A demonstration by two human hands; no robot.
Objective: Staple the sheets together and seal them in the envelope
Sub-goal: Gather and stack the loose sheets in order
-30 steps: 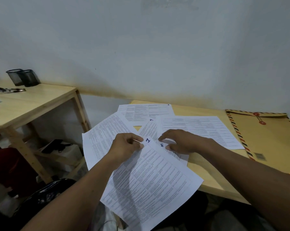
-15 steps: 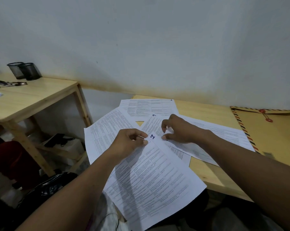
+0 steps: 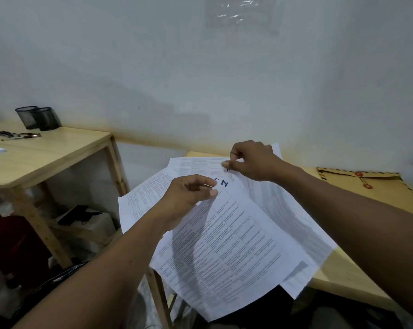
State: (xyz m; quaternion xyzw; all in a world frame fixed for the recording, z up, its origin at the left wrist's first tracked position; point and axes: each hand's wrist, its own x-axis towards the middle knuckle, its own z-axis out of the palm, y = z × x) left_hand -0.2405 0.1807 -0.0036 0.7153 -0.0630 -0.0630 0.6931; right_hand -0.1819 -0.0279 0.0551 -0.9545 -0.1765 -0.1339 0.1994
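My left hand pinches the top corner of a printed sheet marked "1", held above the table's near edge with another sheet fanned out behind it. My right hand grips the corner of a further sheet, lifted and lying partly under the first. One more printed sheet lies on the wooden table behind them. A brown envelope with striped edges and red string buttons lies flat at the right. No stapler is visible.
A second wooden table stands to the left with two black mesh cups, pens and a white paper. A shelf below it holds a dark object. The white wall is close behind.
My right hand has picked up a sheet from the table and raised its corner up and back. My left hand keeps its hold on the sheet marked "1". The camera has tilted.
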